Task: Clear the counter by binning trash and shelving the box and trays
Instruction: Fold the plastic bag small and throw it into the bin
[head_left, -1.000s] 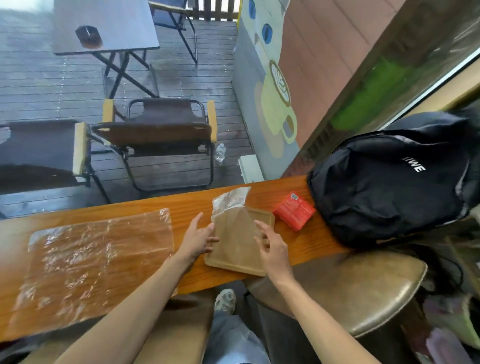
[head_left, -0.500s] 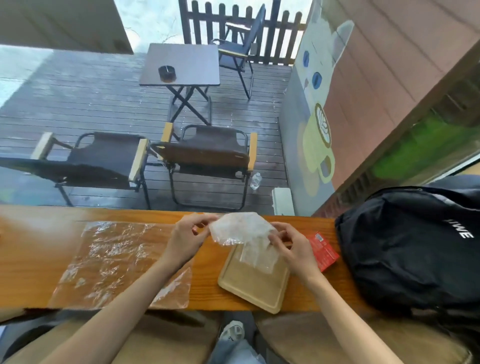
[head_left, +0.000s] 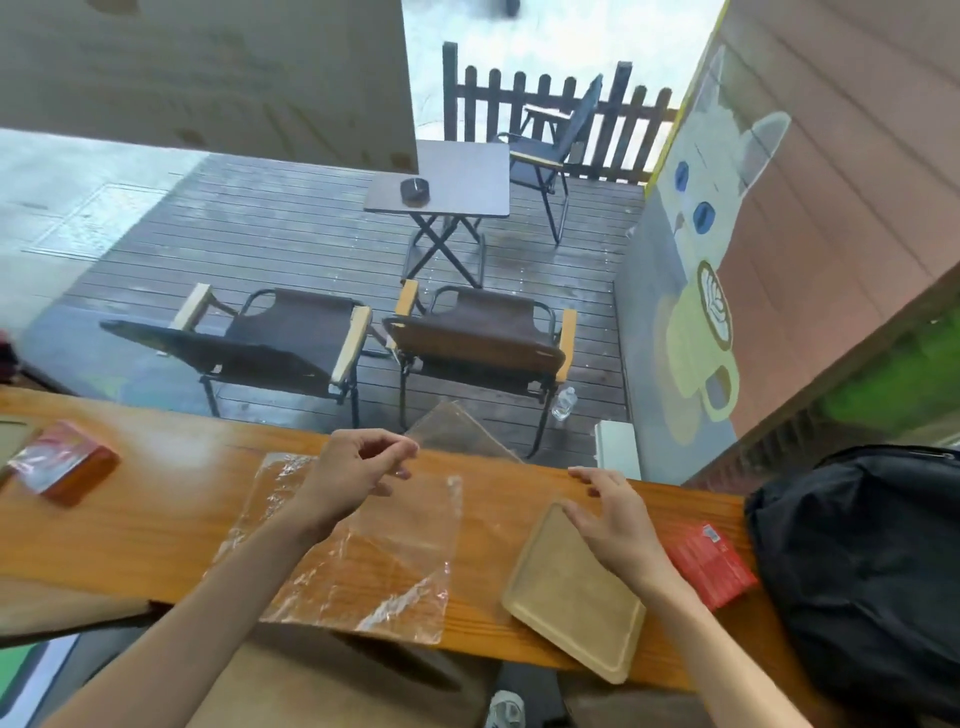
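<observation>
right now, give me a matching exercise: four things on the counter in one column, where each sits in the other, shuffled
Things:
1. wooden tray
2. plastic sheet
3. black backpack
4. red box in plastic wrap

Places:
A. far left of the counter
B. right end of the counter
C. under the left hand
D. under the right hand

Pairs: 1-D, 2-C, 3-B, 4-A

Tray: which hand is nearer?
Right. The right hand rests on the tray at its far corner; the left hand is over the plastic sheet, off to the tray's left.
</observation>
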